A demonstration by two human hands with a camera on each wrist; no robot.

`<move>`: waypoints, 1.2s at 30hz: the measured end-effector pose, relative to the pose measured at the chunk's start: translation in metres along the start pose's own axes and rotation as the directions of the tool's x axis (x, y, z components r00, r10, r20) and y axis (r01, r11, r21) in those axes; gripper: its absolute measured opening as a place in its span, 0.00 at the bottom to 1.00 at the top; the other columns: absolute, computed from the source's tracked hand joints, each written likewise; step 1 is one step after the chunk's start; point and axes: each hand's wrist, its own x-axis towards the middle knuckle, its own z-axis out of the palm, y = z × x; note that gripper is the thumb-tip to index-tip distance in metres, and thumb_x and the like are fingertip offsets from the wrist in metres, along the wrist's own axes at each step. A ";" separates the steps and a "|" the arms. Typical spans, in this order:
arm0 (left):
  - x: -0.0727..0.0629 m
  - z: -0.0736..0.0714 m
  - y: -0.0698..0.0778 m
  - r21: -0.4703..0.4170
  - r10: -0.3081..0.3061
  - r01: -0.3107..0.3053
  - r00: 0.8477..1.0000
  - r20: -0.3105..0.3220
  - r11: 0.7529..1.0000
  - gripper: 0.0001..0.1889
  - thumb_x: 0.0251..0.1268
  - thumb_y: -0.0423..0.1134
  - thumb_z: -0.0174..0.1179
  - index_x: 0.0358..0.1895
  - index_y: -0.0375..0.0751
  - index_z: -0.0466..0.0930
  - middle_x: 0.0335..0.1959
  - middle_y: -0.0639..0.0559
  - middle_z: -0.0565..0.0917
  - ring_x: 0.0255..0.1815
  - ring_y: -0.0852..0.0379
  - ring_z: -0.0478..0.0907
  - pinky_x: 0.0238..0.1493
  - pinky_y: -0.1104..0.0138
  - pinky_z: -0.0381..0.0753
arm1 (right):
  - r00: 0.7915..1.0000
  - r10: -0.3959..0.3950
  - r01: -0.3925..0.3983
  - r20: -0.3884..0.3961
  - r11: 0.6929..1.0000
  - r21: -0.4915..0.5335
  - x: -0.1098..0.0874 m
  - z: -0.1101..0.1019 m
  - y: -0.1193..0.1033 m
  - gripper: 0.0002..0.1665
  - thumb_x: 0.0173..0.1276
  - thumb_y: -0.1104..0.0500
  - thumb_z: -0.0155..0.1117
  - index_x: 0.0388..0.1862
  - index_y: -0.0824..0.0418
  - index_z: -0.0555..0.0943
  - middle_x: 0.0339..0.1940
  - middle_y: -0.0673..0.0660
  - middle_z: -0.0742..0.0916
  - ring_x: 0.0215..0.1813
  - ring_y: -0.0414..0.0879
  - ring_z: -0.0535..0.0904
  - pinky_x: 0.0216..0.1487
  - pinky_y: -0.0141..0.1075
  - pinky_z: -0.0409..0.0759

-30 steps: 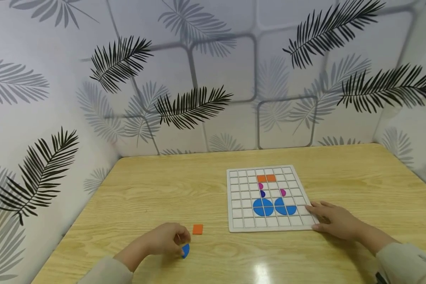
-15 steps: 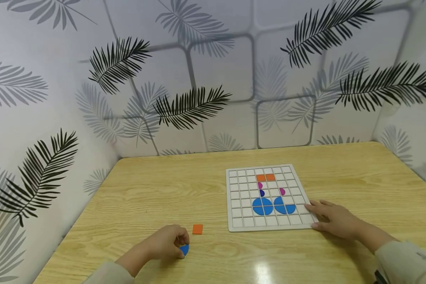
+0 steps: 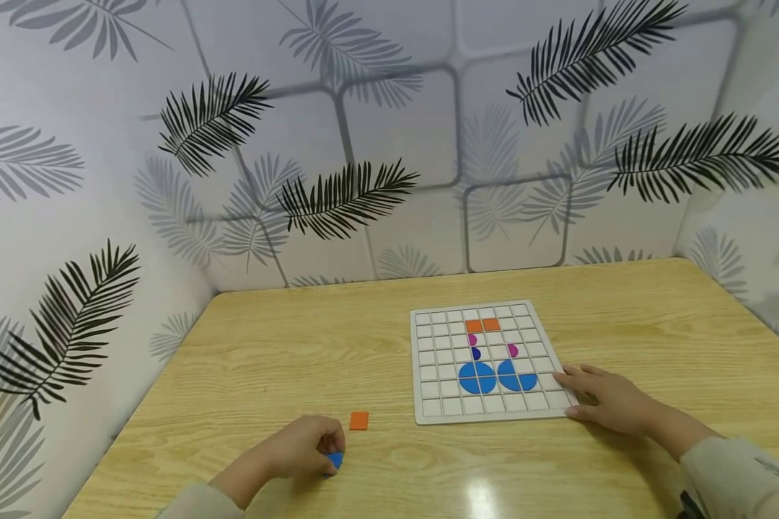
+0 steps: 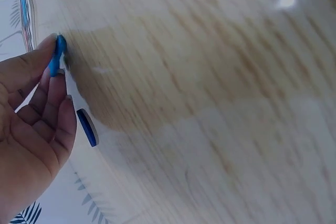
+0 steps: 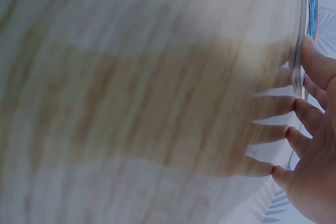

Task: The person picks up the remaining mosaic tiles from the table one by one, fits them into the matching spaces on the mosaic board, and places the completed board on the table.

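Between thumb and fingertips, my left hand [image 3: 298,448] pinches a blue quarter-circle tile [image 3: 335,460], low over the table. The left wrist view shows that tile [image 4: 56,56] edge-on between the digits. Close by my other left fingers there lies a dark blue piece [image 4: 87,128], hidden from the head view. An orange square tile [image 3: 359,421] lies just beyond the left hand. My right hand [image 3: 613,402] rests at the right edge of the white grid board [image 3: 433,408], fingers spread. In the right wrist view, fingertips touch the table and the thumb [image 5: 317,64] is at the board's edge.
On the board sit orange squares [image 3: 482,325], pink half-circles [image 3: 513,351], a dark blue half-circle [image 3: 476,354] and blue quarter-circles forming a disc [image 3: 477,378] and a partial disc [image 3: 516,375]. A leaf-patterned wall stands behind the wooden table [image 3: 298,339].
My left fingers have closed on the blue quarter-circle tile, and more of it is now covered by them. The right hand stays at the board's edge. The head view has shifted slightly.
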 end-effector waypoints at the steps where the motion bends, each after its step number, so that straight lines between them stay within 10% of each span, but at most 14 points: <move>1: 0.000 0.000 0.000 -0.010 0.001 -0.001 1.000 0.005 1.000 0.10 0.44 0.28 0.63 0.29 0.42 0.73 0.26 0.57 0.73 0.29 0.61 0.69 0.32 0.71 0.71 | 1.000 0.001 -0.001 0.000 1.000 -0.001 0.000 0.000 0.000 0.36 0.55 0.44 0.58 0.56 0.66 0.69 0.56 0.69 0.69 0.57 0.68 0.59 0.50 0.59 0.58; 19: 0.009 0.003 0.007 -0.046 0.050 -0.051 0.998 -0.028 0.998 0.05 0.55 0.30 0.55 0.34 0.43 0.75 0.29 0.58 0.74 0.30 0.62 0.69 0.32 0.71 0.70 | 1.000 0.010 -0.011 0.018 1.000 0.016 0.000 -0.003 -0.002 0.36 0.55 0.44 0.58 0.57 0.67 0.68 0.57 0.70 0.68 0.57 0.68 0.58 0.50 0.59 0.57; 36: 0.053 0.018 0.035 -0.061 0.098 -0.105 0.990 -0.104 0.993 0.02 0.56 0.32 0.55 0.32 0.42 0.73 0.25 0.58 0.74 0.28 0.63 0.70 0.28 0.71 0.70 | 1.000 0.007 -0.007 0.007 1.000 0.014 0.000 -0.003 -0.004 0.35 0.55 0.47 0.59 0.56 0.67 0.68 0.56 0.71 0.68 0.56 0.68 0.59 0.50 0.59 0.58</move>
